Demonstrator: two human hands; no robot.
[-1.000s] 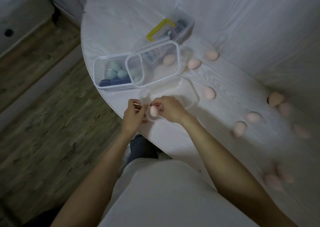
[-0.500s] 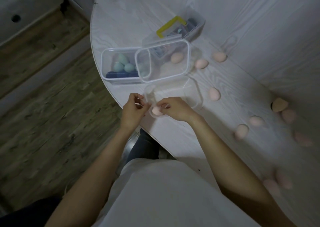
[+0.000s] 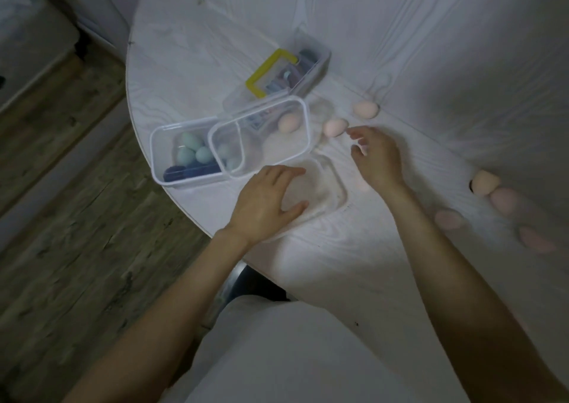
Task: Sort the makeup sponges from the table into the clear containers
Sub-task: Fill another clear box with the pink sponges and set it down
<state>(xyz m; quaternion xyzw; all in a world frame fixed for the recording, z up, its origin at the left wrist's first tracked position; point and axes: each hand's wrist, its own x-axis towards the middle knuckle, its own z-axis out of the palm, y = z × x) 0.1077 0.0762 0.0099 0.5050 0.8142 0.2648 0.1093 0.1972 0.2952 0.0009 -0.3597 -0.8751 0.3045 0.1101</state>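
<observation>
Pink makeup sponges [image 3: 335,127] lie scattered over the white desk [image 3: 354,264], several toward its right edge, and one sits inside the clear container [image 3: 304,116] at the middle. Teal sponges [image 3: 194,150] fill the container beside the desk's left edge. The left hand [image 3: 266,200] rests flat and relaxed on a clear lid [image 3: 334,184]. The right hand [image 3: 377,159], fingers loose, holds nothing, just beside a pink sponge.

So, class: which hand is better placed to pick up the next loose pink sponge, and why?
The right hand: its open fingers reach almost to the pink sponge beside the containers. The left hand rests on the near clear container, farther off.
</observation>
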